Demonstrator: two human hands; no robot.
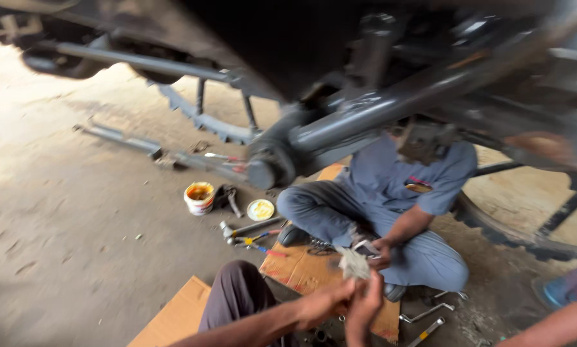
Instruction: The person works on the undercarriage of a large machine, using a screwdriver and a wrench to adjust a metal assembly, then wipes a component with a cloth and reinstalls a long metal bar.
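Hands together low in the middle of the view: left hand (pixel 320 303) and right hand (pixel 364 307), both clenched about a pale crumpled wad (pixel 354 263), fingers curled on its lower part; too blurred to tell rag from paper. Held up in the air above the cardboard sheet (pixel 301 270), just short of a co-worker's hand (pixel 382 252), itself closed on some small dark piece. Step in hand, by the look: working or wiping something with the wad between both palms. Any next move calls for a firm pinch and room kept from the co-worker's fingers right beyond.

Beyond the hands, co-worker in grey-blue clothes (pixel 391 180) seated cross-legged under a dark axle beam (pixel 365 109). Further off to the left, small white-and-orange bucket (pixel 200 198), round yellow lid (pixel 261 209), and scattered hand tools (pixel 253 232) on the dirt floor (pixel 57 212). To the right and near, bent wrenches (pixel 424 315). Low beam overhead and the crowded cardboard leave little free space around the grip
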